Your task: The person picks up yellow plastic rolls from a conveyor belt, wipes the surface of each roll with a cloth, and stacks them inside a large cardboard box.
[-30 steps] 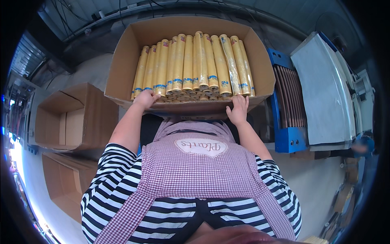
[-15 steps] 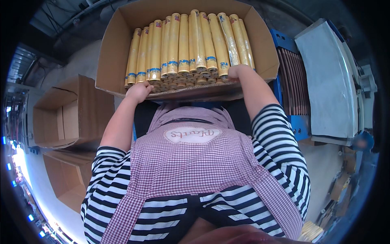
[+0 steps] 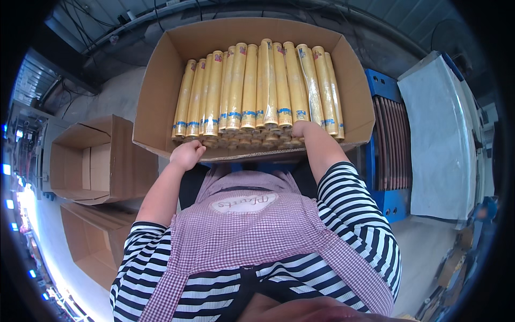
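Observation:
A large open cardboard box (image 3: 348, 91) stands in front of me, with a row of long yellow tubes (image 3: 249, 88) lying over more tubes whose ends face me. Each top tube has a blue band near its lower end. My left hand (image 3: 187, 154) is closed at the box's near left rim, its fingers curled over the edge beside the tube ends. Further right, my right hand (image 3: 303, 129) reaches inside over the near wall. It is closed against the lower ends of the tubes, and its fingertips are hidden.
Two open cardboard cartons, an upper one (image 3: 123, 161) and a lower one (image 3: 88, 239), stand at my left. To the right is a blue-framed rack (image 3: 394, 142) with dark ribs, beside a pale sheet-covered block (image 3: 437, 134). Cables hang along the far wall.
The whole view has shifted, so the box and its surroundings sit lower. My right hand has moved slightly left along the tube ends. My left hand stays at the near rim.

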Demonstrator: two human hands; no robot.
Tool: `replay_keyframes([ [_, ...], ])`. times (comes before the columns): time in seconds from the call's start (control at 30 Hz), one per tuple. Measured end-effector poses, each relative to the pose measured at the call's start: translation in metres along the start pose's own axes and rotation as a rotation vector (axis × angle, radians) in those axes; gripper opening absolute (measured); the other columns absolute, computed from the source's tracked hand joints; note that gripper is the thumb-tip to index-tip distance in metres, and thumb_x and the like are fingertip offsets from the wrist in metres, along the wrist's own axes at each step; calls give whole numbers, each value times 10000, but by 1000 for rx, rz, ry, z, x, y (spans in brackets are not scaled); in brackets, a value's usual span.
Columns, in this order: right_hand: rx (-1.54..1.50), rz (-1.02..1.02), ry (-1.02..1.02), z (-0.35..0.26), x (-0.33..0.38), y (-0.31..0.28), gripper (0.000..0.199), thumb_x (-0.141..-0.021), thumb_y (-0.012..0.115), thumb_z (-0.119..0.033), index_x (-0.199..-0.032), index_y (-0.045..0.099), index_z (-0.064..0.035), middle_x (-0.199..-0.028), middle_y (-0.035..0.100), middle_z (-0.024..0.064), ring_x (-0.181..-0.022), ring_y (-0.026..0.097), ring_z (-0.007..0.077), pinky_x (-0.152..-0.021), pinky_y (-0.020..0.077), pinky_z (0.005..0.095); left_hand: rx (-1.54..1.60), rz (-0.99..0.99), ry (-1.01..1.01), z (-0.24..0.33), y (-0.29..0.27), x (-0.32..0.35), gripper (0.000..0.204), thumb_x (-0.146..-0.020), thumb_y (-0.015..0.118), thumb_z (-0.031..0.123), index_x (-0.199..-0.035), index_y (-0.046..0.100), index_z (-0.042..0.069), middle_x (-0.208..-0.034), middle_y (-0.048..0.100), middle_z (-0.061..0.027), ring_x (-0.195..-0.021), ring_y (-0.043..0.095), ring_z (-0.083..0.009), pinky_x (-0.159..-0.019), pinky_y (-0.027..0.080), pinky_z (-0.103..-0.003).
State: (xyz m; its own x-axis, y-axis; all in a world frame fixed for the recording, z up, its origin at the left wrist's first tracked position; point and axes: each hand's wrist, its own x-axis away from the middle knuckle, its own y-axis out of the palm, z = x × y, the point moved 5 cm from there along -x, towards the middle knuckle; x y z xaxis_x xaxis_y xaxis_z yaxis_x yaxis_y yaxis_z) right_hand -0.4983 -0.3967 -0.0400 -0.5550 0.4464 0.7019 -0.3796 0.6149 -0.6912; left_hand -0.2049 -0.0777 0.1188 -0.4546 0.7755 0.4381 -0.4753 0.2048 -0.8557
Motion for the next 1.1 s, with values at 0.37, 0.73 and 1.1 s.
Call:
replay_keyframes([
  [0.37, -798, 1210, 197, 95, 159, -62, 238, -887, 646, -210, -966, 719, 2, -878, 734, 121, -818, 686, 187, -747, 524, 315, -4, -24, 5, -12, 11, -1, 374, -943, 534, 468, -1061, 683, 146, -1071, 705, -127, -1054, 649, -312, -904, 495, -429],
  [0.73, -501, 1207, 141, -7, 272, 151, 277, -822, 671, -161, -1089, 676, -89, -1206, 647, 131, -1171, 579, 317, -994, 470, 417, 51, 38, 49, -21, 16, -28, 382, -933, 533, 440, -1065, 690, 118, -1046, 711, -147, -1028, 663, -324, -880, 503, -429],
  [1.1, -626, 1139, 322, 34, 273, 169, 238, -811, 680, -230, -1009, 727, -108, -1201, 664, 84, -1162, 586, 297, -1016, 454, 404, 55, 71, 77, -22, 12, -35, 396, -907, 553, 428, -1010, 683, 68, -906, 718, -160, -922, 686, -320, -847, 513, -415],
])
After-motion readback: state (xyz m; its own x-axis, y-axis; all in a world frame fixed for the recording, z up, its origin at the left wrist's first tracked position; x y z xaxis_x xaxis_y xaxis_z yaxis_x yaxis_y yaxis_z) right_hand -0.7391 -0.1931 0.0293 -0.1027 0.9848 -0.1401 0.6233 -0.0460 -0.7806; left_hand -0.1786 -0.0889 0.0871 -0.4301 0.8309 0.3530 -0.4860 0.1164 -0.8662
